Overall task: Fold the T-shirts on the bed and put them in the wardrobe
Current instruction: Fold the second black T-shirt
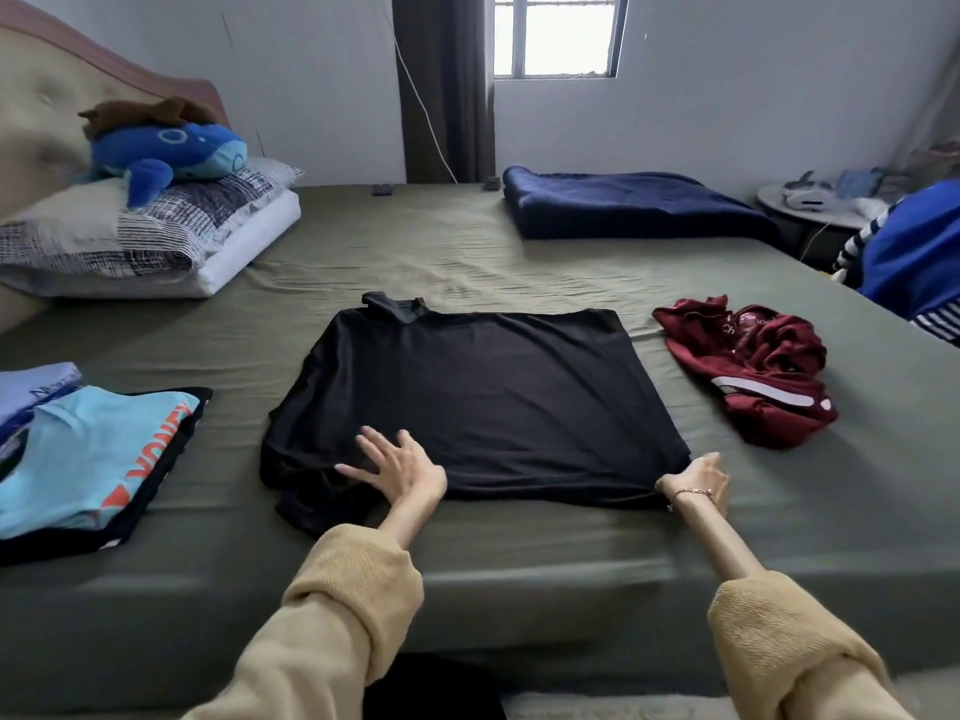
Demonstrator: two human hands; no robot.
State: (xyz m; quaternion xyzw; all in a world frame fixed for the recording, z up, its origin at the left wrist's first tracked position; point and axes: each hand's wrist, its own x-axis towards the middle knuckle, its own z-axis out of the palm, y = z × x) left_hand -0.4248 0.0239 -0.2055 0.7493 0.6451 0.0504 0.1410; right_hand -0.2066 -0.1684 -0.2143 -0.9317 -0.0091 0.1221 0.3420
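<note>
L hand: left hand (pixel 392 462) lies flat w/ fingers spread on the near-left part of the black soft-knit T-shirt (pixel 483 397); prob pinning/smoothing the bunched cloth there.
R hand: right hand (pixel 698 480) sits at the near-right corner of the tee, fingers curled on the hem edge as far as I can see; looks like it's pulling the corner taut. Thin bracelet on that wrist.
Tee location: middle of the olive-green sheeted bed (pixel 467 252), close to the near edge, right in front of the person.
Tee orientation: collar end points away toward the window wall, hem toward the person. Sides seem already tucked in, so it reads as a rough rectangle; long axis hard to call, approx as wide as deep.
Why placed so: laid flat and centred so both hands reach the hem; near-left edge is wrinkled, needs flattening before next fold.
Step judged: mid-fold, prob about to bring hem up to collar.
Done pile: folded light-blue tee with orange print (pixel 93 454) on a stack at left, well apart from the black one.
Still to do: crumpled maroon shirt with white stripe (pixel 753 371) at right, near but not touching.
Other: folded navy blanket (pixel 623 205) at far side; blue plush whale (pixel 166 150) on patterned pillows (pixel 130 236).
Wardrobe: not in view.
</note>
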